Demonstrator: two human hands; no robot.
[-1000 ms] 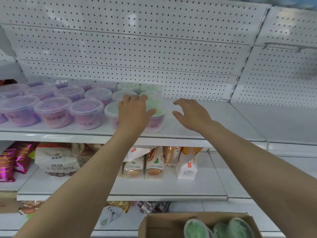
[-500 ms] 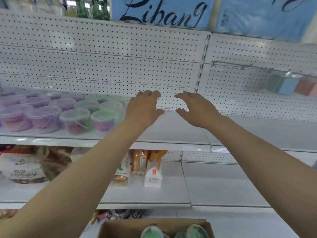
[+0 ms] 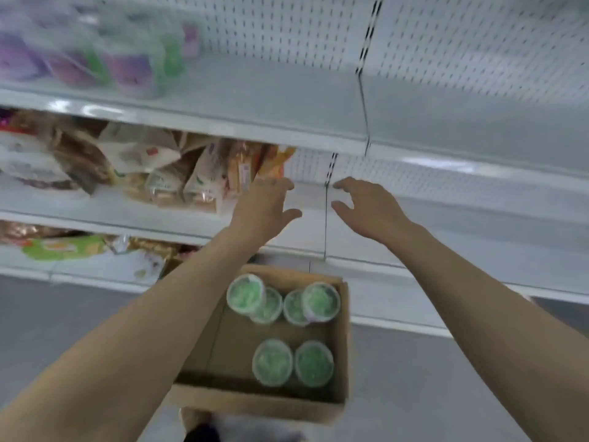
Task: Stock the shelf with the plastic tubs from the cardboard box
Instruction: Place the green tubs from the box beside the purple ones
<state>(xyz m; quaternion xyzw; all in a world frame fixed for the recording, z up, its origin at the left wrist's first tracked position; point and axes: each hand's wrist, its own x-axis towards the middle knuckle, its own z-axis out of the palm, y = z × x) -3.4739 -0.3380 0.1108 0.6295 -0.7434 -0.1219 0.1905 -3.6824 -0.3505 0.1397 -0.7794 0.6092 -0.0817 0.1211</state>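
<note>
White shelf (image 3: pixel 255 100) — labels blurred; left hand (image 3: pixel 264 208), right hand (image 3: pixel 366 208) spread, holding nothing, above box (image 3: pixel 341 346).

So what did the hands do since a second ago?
The left hand let go of the green-lidded tub it was setting on the top shelf. Both hands, the right hand too, came down empty toward the cardboard box, and the view tipped downward, showing more green tubs inside. The tubs on the shelf look unmoved, though blurry. Both hands stay open.
</note>
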